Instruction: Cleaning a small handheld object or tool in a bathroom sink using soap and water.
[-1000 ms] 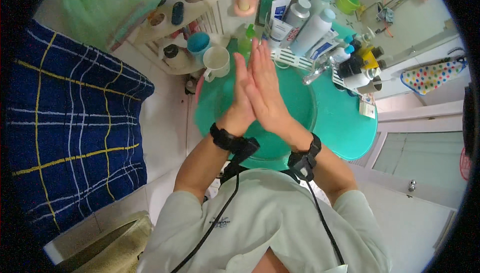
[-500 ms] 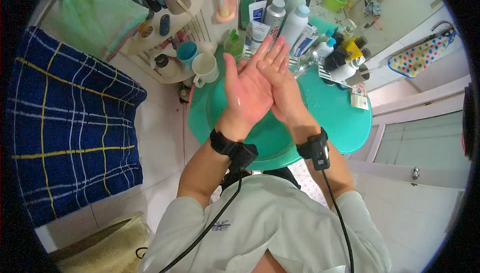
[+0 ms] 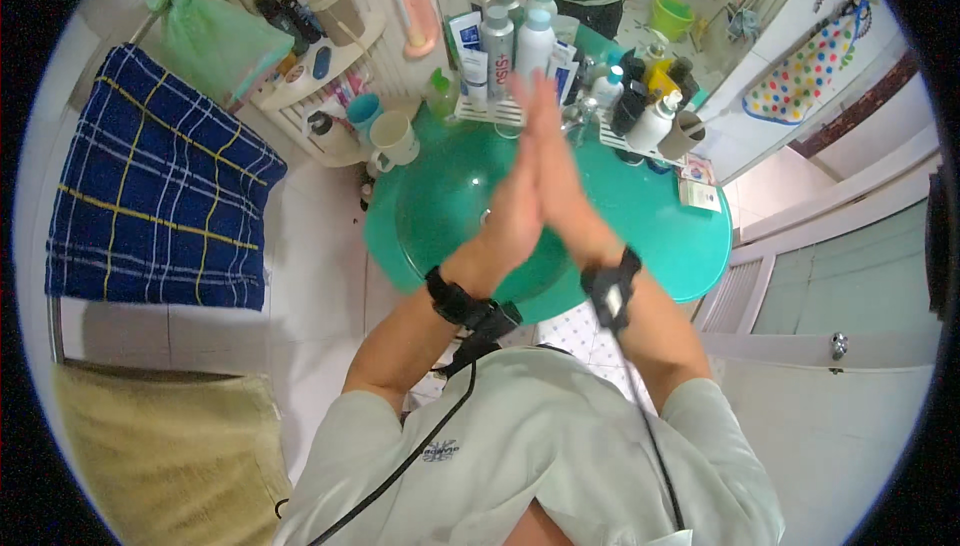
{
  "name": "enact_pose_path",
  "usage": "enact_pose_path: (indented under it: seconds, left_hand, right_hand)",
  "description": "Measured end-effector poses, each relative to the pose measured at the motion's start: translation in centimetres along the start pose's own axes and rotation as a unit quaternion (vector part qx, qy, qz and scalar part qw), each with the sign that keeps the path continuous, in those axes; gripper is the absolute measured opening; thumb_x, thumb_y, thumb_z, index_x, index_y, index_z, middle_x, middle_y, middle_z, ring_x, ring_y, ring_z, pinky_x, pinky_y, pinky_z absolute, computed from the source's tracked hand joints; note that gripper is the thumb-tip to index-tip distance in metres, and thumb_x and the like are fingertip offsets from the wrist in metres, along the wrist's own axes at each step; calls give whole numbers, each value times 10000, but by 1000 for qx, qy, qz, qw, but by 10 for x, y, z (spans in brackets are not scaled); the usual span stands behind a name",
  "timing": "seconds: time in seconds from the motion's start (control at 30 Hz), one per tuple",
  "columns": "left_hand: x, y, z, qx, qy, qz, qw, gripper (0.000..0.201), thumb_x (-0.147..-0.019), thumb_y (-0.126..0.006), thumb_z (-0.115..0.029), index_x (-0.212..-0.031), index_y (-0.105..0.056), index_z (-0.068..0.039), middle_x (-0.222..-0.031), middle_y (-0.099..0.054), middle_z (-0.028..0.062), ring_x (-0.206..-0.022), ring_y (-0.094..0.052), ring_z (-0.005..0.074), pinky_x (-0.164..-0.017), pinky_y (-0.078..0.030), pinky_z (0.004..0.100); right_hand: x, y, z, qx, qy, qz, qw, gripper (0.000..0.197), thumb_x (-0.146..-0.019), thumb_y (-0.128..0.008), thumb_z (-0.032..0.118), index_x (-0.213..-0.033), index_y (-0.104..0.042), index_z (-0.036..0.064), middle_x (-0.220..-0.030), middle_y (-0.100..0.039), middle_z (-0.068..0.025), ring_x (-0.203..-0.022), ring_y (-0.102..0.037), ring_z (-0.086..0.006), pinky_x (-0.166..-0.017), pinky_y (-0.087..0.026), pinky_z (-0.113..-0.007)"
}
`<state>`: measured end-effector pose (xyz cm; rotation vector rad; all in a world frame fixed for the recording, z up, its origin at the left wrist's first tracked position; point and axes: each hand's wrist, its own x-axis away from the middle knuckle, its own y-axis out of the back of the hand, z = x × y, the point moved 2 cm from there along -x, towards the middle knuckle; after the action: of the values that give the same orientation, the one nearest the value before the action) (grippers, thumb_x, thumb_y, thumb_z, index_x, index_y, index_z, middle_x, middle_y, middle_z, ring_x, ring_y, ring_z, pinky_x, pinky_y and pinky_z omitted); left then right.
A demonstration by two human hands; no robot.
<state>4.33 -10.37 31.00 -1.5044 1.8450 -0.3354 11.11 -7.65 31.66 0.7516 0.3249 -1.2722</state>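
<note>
Palm against palm, my left hand (image 3: pixel 514 201) and my right hand (image 3: pixel 560 181) meet above a green glass sink basin (image 3: pixel 430 236). Both sets of fingers are stretched out toward the mirror, somewhat smeared by motion. I see nothing held in either hand, though the space between the palms is hidden. Black straps with cables sit on both wrists. Just beyond the fingertips stand a white spray can (image 3: pixel 534 46) and a silver can (image 3: pixel 497 51). The metal faucet (image 3: pixel 578 118) is to the right of the fingers.
On the left are a white mug (image 3: pixel 394 138), a blue cup (image 3: pixel 363 109) and a corner shelf (image 3: pixel 300 81). A blue checked towel (image 3: pixel 160 186) and a tan towel (image 3: pixel 175 446) hang farther left. Bottles and a grey-brown cup (image 3: pixel 683 134) line the right rack.
My hands have gone from an angled overlap with the left palm showing to lying flat together, edges up. The view has shifted, showing more of the basin and tan towel.
</note>
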Motion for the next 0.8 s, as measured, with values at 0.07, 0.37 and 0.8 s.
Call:
enact_pose_path:
  seconds: [0.07,0.37,0.8]
  left_hand:
    - [13,-12,17,-76,30,17,997,604,-1065,-234,-449,-1571,-134,-134,-1639,-112,59,-1508,-87,182,-1217,-81,360]
    - [30,-31,23,57,77,-35,995,617,-1048,-251,-502,-1576,-114,-213,-1637,-107,92,-1507,-104,291,-1194,-159,501]
    - [27,-30,3,306,175,-64,934,907,-892,-334,-777,-1530,-259,-137,-1565,-306,95,-1440,-289,259,-1191,-203,455]
  right_hand:
    - [1,12,-11,-27,-49,-41,998,640,-1009,-335,352,-1548,-190,38,-1597,-154,-240,-1488,-79,-423,-1205,-65,-481]
    - [64,10,37,63,39,53,996,574,-987,-383,190,-1527,-261,39,-1616,-145,-190,-1502,-81,-369,-1201,-73,-469]
    - [57,44,22,179,128,96,971,552,-926,-555,295,-1427,-470,80,-1522,-377,-187,-1438,-269,-425,-1152,-169,-592]
